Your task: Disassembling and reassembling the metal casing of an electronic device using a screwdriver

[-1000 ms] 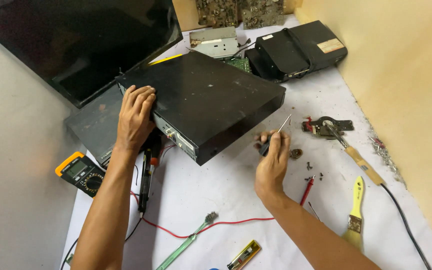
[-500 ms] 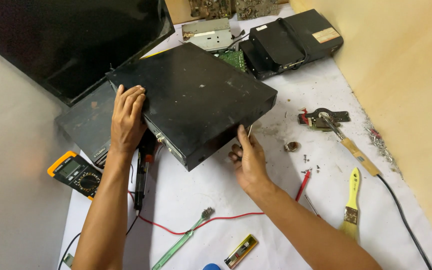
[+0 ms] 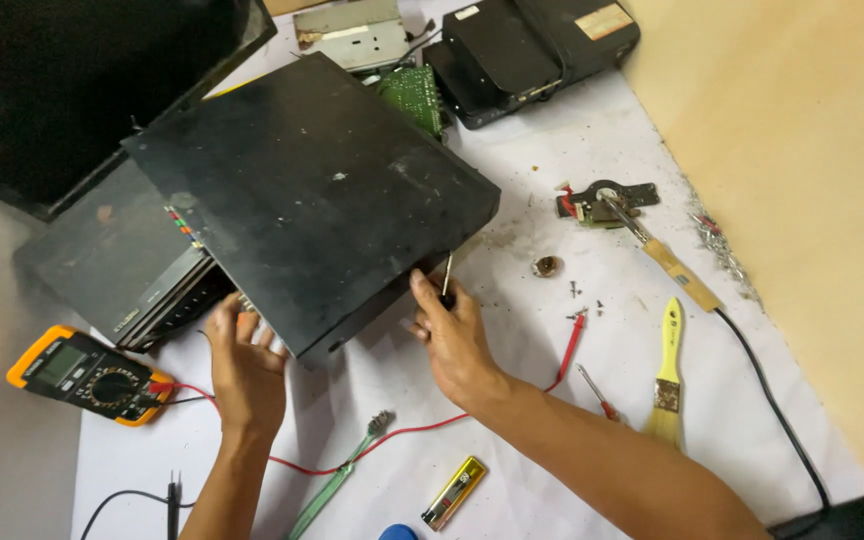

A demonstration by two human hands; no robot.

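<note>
Right, the big black metal case (image 3: 322, 190) sat tilted across the white work surface (image 3: 552, 400), its far edge resting over a second dark unit (image 3: 112, 260) and its near corner lifted. The left hand (image 3: 245, 365) was tucked under that raised front edge, fingers curled up against the underside and propping it; how firmly it gripped could not be told, since the fingertips were hidden beneath the panel. The right hand (image 3: 452, 340) pressed against the case's near side, closed around a small screwdriver (image 3: 446, 277) whose thin shaft stood nearly upright beside the edge of the case.

Left of the left hand lay a yellow-cased multimeter (image 3: 87, 372), its red lead (image 3: 432, 425) trailing across the surface under both forearms. Near the right forearm lay a small red-handled screwdriver (image 3: 597, 395), a yellow-handled brush (image 3: 666, 375), and a gold lighter (image 3: 455, 492). Farther back, a soldering iron (image 3: 667, 258) rested with its tip on a small stand (image 3: 602, 200), a little round metal part (image 3: 547, 266) close by. A green circuit board (image 3: 410, 95) peeked out behind the case, next to another black box (image 3: 527, 45).
</note>
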